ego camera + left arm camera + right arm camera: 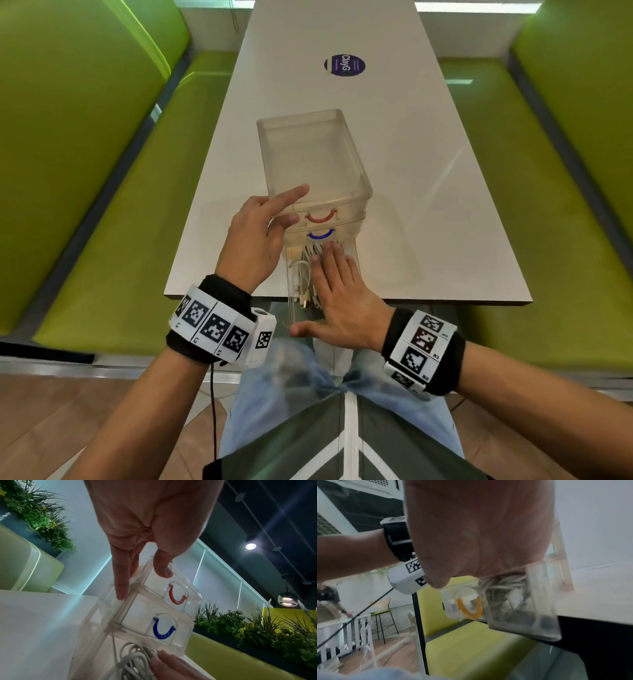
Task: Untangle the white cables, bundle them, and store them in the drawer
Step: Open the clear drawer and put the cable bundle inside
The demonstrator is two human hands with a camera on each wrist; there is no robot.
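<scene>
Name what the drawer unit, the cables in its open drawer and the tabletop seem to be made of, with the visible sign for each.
Drawer unit: clear rigid plastic, slightly cloudy; you can see through its walls.
Cables: white with a smooth sheath, probably plastic or rubber; they bend in loose loops.
Tabletop: white and smooth, perhaps laminate; it reflects the light softly.

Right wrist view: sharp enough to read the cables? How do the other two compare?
Right wrist: blurred, right hand fills the top, cables smeared. Left wrist: sharper, lamp flares. Head: crisp centre, glare streaks the table, edges bowed.
</scene>
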